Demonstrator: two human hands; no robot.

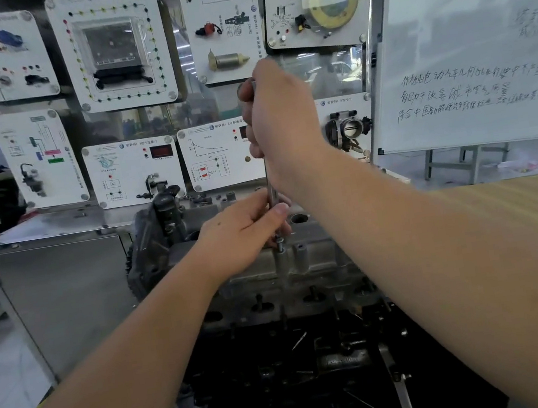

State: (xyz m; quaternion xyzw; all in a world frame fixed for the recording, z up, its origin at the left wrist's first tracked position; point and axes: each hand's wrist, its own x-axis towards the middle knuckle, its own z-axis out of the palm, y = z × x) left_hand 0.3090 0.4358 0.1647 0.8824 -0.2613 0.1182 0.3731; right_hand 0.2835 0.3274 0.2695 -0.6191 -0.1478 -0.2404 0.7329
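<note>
As it stands upright, the thin tool (271,186) looks metallic.

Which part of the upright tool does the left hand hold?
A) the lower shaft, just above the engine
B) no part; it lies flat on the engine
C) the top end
A: the left hand pinches the tool low on its shaft, just above the engine, while the right hand grips the top.
</note>
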